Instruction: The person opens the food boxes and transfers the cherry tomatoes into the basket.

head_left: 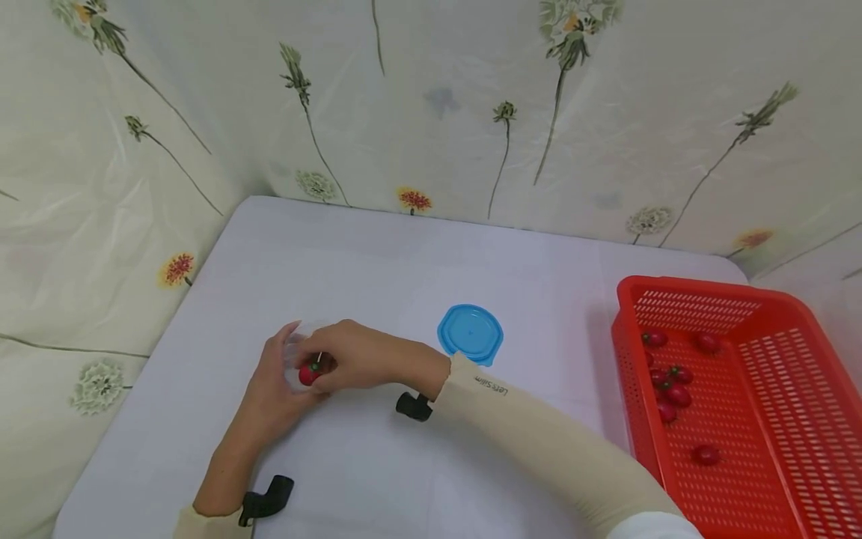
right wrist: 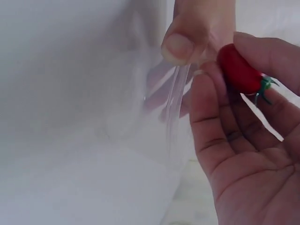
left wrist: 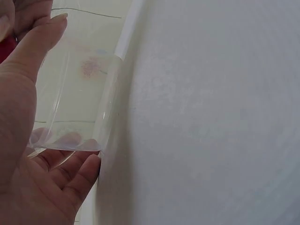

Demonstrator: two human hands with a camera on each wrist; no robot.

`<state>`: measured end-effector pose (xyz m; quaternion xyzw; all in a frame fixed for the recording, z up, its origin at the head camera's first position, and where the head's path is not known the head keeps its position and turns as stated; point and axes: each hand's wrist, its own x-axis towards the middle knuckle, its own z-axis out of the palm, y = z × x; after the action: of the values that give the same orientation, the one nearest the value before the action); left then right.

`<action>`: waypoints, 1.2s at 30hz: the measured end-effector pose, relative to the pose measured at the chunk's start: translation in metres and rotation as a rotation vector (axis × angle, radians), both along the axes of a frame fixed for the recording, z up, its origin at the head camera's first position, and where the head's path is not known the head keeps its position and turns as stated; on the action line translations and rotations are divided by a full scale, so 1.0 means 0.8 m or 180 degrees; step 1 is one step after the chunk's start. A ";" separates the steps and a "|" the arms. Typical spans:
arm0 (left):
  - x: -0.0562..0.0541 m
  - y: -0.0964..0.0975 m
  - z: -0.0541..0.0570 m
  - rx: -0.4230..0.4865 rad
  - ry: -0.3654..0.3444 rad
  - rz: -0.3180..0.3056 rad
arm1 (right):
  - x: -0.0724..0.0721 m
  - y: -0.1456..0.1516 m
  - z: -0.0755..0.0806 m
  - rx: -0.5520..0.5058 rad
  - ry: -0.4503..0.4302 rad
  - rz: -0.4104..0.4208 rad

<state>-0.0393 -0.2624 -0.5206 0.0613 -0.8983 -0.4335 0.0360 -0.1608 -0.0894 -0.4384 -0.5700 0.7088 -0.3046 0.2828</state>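
Note:
My left hand (head_left: 269, 389) grips a clear plastic container (left wrist: 77, 105), thumb near its rim and fingers around its far side. Between the thumb and fingers of my right hand (head_left: 357, 355) is a red cherry tomato (right wrist: 239, 72) with a green stem end. In the right wrist view the tomato is beside the container's rim, close to the left thumb. The head view has the tomato over the container's mouth. How much is inside the container is hidden by the hands.
A blue lid (head_left: 471, 333) lies flat on the white-covered table (head_left: 404, 269), beyond the right forearm. At the right stands a red perforated basket (head_left: 714, 286) holding several red tomatoes (head_left: 676, 394). A flower-patterned sheet (head_left: 431, 112) hangs behind the table.

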 end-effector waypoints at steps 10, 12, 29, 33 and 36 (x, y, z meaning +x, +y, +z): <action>0.001 0.005 0.003 -0.0026 -0.0085 0.0068 | 0.005 0.046 0.037 -0.0262 -0.0044 -0.0197; 0.001 0.005 0.003 -0.0024 -0.0122 0.0092 | 0.006 0.058 0.044 -0.0283 -0.0057 -0.0248; -0.001 0.007 0.006 -0.0102 -0.0303 0.0178 | 0.005 0.157 0.070 -0.0404 -0.0083 -0.0741; 0.000 0.006 0.005 -0.0073 -0.0260 0.0155 | 0.008 0.182 0.076 -0.0487 0.0029 -0.0901; 0.000 0.005 0.005 -0.0046 -0.0234 0.0134 | 0.009 0.201 0.078 -0.0570 0.0040 -0.1021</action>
<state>-0.0393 -0.2587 -0.5163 0.0958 -0.9006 -0.4237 0.0126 -0.1536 0.0717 -0.3760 -0.4744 0.7624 -0.4041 0.1743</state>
